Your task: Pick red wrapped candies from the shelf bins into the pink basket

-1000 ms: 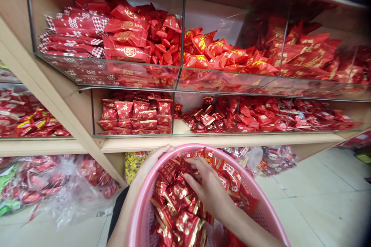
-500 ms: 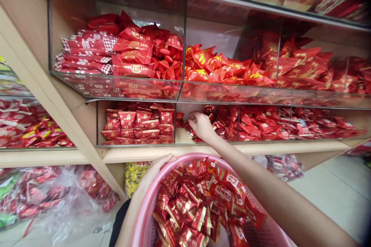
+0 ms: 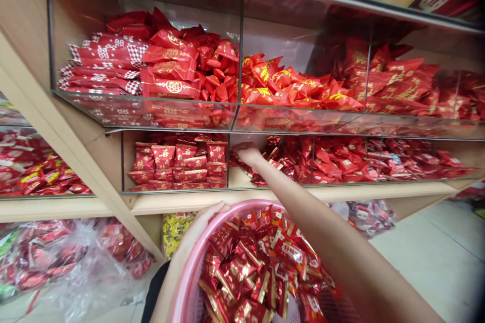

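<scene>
My left hand (image 3: 207, 216) grips the rim of a pink plastic basket (image 3: 186, 267) on its left side. Inside lie many shiny red candy packets (image 3: 246, 267), some with gold ends and some with white and orange print. My right hand (image 3: 248, 154) reaches over the basket into a lower shelf compartment, above a small heap of dark red packets (image 3: 261, 174). Its fingers stretch toward the compartment's left end, over a red packet; the fingertips are partly hidden and nothing shows held.
Glass dividers (image 3: 228, 164) and a wooden shelf edge (image 3: 295, 194) surround the compartment. Stacked red packets (image 3: 185, 161) sit to its left, loose red packets (image 3: 337, 161) to its right. Above is a glass-fronted shelf (image 3: 182, 116). Clear plastic bags (image 3: 87, 272) lie lower left.
My right hand has moved left and slightly deeper in the compartment, its fingers now more stretched out. My left hand stays on the basket rim.
</scene>
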Demonstrator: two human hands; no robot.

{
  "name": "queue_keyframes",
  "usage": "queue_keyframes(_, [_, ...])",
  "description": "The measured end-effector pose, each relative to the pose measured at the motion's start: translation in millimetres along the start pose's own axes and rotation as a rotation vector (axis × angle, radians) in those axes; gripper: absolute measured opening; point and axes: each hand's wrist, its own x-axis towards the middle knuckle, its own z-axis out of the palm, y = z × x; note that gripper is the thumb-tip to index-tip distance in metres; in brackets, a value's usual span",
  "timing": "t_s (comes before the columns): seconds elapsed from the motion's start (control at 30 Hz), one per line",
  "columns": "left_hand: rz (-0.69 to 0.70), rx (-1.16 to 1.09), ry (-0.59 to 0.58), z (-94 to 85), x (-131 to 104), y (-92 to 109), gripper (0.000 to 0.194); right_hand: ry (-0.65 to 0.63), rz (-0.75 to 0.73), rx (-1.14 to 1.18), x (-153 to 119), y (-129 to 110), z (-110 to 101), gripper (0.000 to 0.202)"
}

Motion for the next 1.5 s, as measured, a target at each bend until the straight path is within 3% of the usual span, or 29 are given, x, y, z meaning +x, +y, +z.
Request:
queue_keyframes(0.13, [-0.018, -0.01, -0.017, 0.9, -1, 0, 0.026, 0.076, -0.061, 0.035, -30, -9, -34, 0.019])
queue_keyframes(0.33, [-0.038, -0.024, -0.015, 0.5, -2, 0, 0.03, 0.137, -0.137, 0.129, -114, -11, -83, 0.019])
queue_keyframes(0.47, [-0.034, -0.031, 0.003, 1.2, -2, 0, 0.028, 0.125, -0.086, 0.237, -164, 2, -95, 0.014])
queue_keyframes(0.63, [-0.047, -0.03, -0.115, 3.7, -4, 1, 0.031, 0.106, -0.036, 0.342, -196, 12, -96, 0.013])
queue_keyframes(0.8, [-0.069, -0.048, -0.171, 5.8, -6, 1, 0.033, 0.095, -0.041, 0.334, -210, 12, -86, 0.014])
queue_keyframes(1.07, [0.043, -0.015, -0.085, 11.7, -9, 4, 0.026, -0.122, -0.04, 0.384, -195, -11, -61, 0.013])
queue_keyframes(1.3, [0.091, -0.006, -0.068, 10.4, -13, 6, 0.029, -0.085, 0.007, 0.438, -188, -15, -35, 0.018])
queue_keyframes(1.5, [0.114, 0.015, -0.056, 3.9, -9, 5, 0.024, -0.071, -0.008, 0.37, -191, -16, -29, 0.02])
